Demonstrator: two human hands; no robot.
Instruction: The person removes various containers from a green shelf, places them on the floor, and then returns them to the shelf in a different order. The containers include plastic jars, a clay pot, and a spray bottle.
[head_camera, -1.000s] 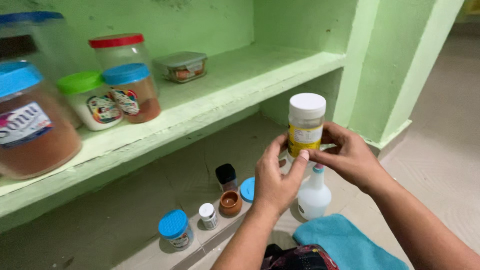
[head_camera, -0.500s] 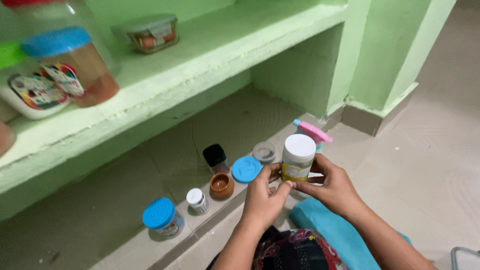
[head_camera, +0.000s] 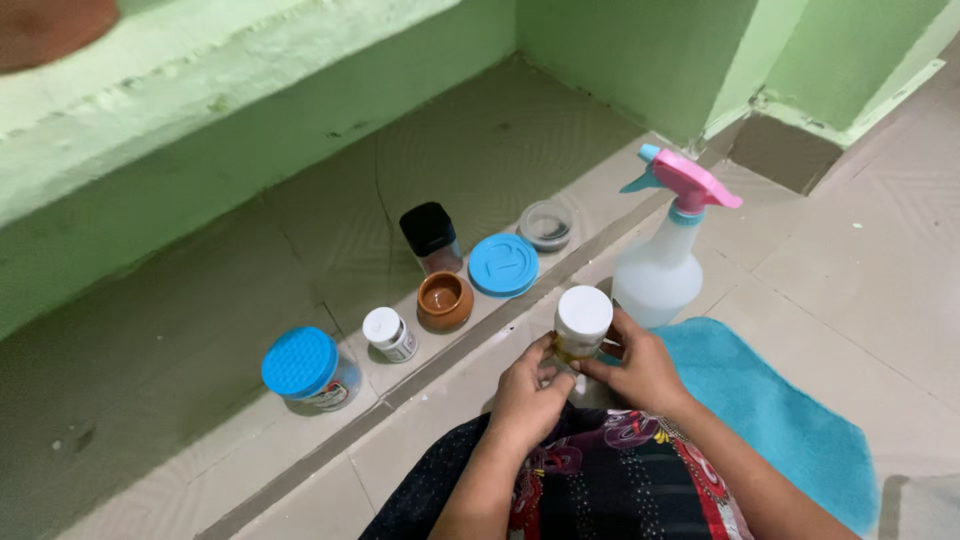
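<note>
We hold a small white-capped bottle (head_camera: 581, 325) low over our lap, just above the tiled floor (head_camera: 860, 260). It stands upright, its long axis vertical, the cap pointing up toward the camera and tilted slightly away from us. Our left hand (head_camera: 528, 395) wraps the lower body from the near left, fingers closed against it; our right hand (head_camera: 640, 370) clasps it from the right, thumb and fingers pressed on the yellowish side. Just beyond stands a white spray bottle (head_camera: 658, 275) with a pink trigger, nozzle pointing left. A blue cloth (head_camera: 780, 420) lies under our right forearm. Along the ledge (head_camera: 200, 300) sit a blue lid (head_camera: 503, 265), a brown clay pot (head_camera: 445, 300), a black-capped jar (head_camera: 431, 236), a small white-capped jar (head_camera: 388, 333) and a blue-lidded jar (head_camera: 305, 367).
</note>
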